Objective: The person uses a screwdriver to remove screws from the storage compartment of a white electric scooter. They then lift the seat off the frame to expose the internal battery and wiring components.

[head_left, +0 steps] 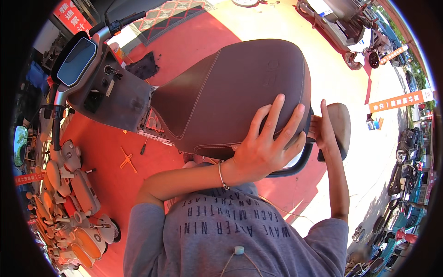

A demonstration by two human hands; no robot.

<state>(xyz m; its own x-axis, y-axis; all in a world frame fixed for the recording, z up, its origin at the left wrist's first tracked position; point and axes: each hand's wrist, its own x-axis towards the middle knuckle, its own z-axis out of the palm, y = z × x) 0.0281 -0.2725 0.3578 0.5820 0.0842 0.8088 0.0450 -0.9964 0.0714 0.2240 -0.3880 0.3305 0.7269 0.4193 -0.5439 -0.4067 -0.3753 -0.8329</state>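
Observation:
A dark brown scooter seat (pixel 244 87) with pale stitching fills the middle of the view. My left hand (pixel 272 138) lies spread on its near rear side, palm down and holding nothing. At the seat's back end my right hand (pixel 326 134) is seen edge-on, a finger stretched upward and its other fingertips against the tail. Right behind that hand is a brown padded backrest (pixel 339 129). Ahead of the seat, the grey front panel (pixel 117 99) carries a key in its lock (pixel 109 70). Between panel and seat, the scooter's body is uncovered, showing orange wires (pixel 153 121).
An orange cross-shaped object (pixel 126 159) and a screwdriver-like tool (pixel 143 147) are near the scooter on the red floor. A black item (pixel 144 67) lies beyond. Several orange-seated scooters (pixel 90 242) crowd the lower left. Another scooter (pixel 341 27) stands at upper right.

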